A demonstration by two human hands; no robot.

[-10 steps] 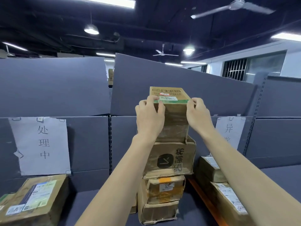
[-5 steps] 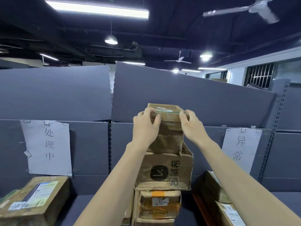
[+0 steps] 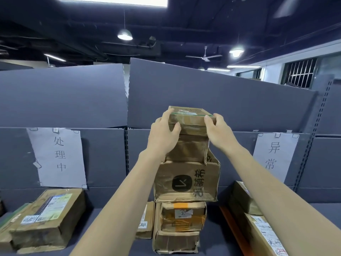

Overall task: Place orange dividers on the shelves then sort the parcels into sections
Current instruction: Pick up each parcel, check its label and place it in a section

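both hands, left hand (image 3: 163, 134) and right hand (image 3: 218, 133), grip top parcel (image 3: 190, 126) at its sides; stiff cardboard, probably light; stack (image 3: 186, 183) tippy.

Two bare forearms enter from the lower edge of the view, one on each side. No sleeve, cuff or glove is visible on either arm up to the frame edge. The left hand (image 3: 163, 134) and right hand (image 3: 218, 132) are uncovered. No ring, watch, bracelet or band shows on the wrists or fingers. Fingernails appear short and unpainted.
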